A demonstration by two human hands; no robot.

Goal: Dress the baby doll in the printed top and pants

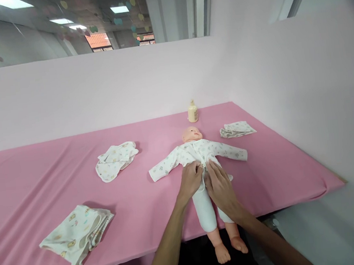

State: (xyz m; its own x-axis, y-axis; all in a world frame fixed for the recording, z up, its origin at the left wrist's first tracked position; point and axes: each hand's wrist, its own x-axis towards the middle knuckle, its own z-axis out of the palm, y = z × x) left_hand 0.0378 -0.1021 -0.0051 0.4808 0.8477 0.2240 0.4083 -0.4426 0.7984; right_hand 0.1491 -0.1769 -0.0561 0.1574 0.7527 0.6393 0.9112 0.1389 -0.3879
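Observation:
A baby doll (192,134) lies on its back on the pink-covered table, its head toward the wall and its bare feet hanging past the front edge. It wears a white printed baby top (185,152) with both sleeves spread wide, and plain white pants (204,209). My left hand (192,177) is closed, its fingers pinching the front of the top at the doll's belly. Right beside it, my right hand (219,183) has its fingers bent together on the same front part of the top. The fingertips partly hide the cloth between them.
A cream pump bottle (192,112) stands behind the doll's head. One folded printed cloth (237,129) lies at the right, another (78,234) at the front left. A small printed cloth piece (116,159) is left of the doll. The pink table cover (151,131) meets the wall.

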